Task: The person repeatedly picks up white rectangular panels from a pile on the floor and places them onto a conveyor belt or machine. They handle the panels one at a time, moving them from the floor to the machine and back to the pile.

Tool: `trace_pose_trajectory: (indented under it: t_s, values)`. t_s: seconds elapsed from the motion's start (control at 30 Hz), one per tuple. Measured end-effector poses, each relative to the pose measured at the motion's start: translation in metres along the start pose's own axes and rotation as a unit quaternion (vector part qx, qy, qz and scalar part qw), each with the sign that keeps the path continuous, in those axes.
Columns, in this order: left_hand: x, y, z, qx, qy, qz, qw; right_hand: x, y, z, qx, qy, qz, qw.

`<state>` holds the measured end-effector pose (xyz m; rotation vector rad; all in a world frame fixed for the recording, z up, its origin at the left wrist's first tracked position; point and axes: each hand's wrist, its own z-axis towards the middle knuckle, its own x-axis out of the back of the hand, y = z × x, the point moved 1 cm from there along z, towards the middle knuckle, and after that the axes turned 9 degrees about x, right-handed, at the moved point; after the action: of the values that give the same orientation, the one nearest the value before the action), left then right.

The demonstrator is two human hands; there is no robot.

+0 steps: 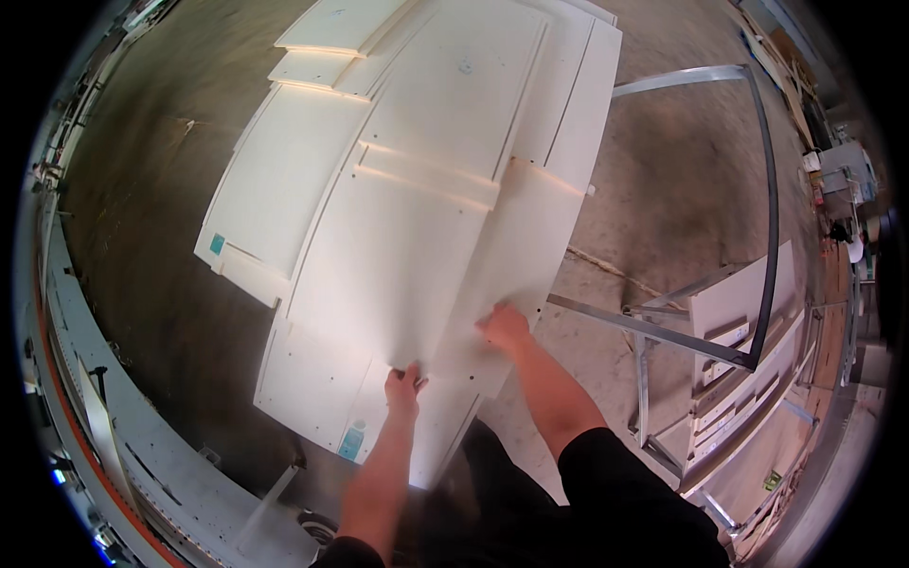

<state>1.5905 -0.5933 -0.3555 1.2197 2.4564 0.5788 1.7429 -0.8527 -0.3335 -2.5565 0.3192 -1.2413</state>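
A stack of long white panels [379, 256] with small dark holes and grooves spreads out in front of me, its boards overlapping unevenly. My left hand [405, 390] is closed at the near edge of one upper panel, thumb and fingers pinched there. To the right and slightly farther off, my right hand [505, 325] is low over the white board beside that panel. Its fingers point left and are partly curled and blurred; whether they touch the board cannot be made out. Teal stickers [351, 443] mark two of the boards' corners.
A grey metal frame [653, 329] stands right of the stack, with a rack of pale boards [748, 369] beside it. Along the left runs a long machine bed [142, 431] with an orange-red strip. Brown concrete floor [653, 180] surrounds the stack.
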Motion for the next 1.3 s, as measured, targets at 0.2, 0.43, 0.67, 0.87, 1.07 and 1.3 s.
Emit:
trace_pose_trajectory:
  t_s: [0.2,0.43,0.67,0.87,1.07,1.3]
  values:
    - [0.153,-0.080,-0.066,0.065,0.079,0.015,0.995,-0.025,0.043,-0.011,0.101,0.161,0.148,0.971]
    - [0.252,-0.110,-0.121,0.143,0.137,0.149,0.969,-0.070,-0.010,0.008,-0.048,0.265,0.428,0.863]
    - [0.301,-0.166,-0.184,0.084,0.108,0.220,0.966,-0.095,-0.064,-0.062,-0.119,0.089,0.536,0.831]
    - [0.324,-0.231,-0.245,0.064,-0.044,0.265,0.961,-0.163,-0.041,-0.132,-0.097,0.102,0.582,0.801]
    - [0.387,-0.294,-0.302,-0.023,-0.084,0.315,0.945,-0.194,-0.015,-0.244,-0.097,0.114,0.445,0.883]
    - [0.470,-0.313,-0.343,-0.112,-0.073,0.379,0.916,-0.171,-0.012,-0.403,-0.025,0.211,0.292,0.932]
